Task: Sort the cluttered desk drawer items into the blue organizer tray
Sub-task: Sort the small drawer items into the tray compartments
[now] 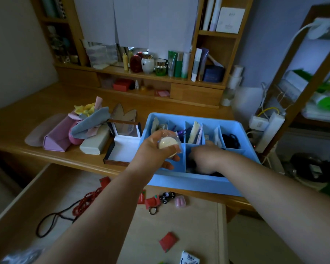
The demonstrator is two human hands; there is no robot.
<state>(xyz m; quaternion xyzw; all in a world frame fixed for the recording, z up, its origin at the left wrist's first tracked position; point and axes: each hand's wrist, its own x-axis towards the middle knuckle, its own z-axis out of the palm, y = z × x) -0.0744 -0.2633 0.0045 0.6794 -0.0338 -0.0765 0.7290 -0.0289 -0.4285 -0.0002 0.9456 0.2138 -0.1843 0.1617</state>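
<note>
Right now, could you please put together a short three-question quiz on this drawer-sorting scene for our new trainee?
1. True or false: the left hand holds a round cream-coloured item in clear wrap.
2. Where is the right hand?
A. In the open drawer
B. Inside a front compartment of the blue organizer tray
C. On the pink glasses case
3. Fill in: the red bead necklace lies in the open ____.

Key: 1 true; 2 B; 3 drawer. The right hand is blurred, so its grip cannot be judged.
</note>
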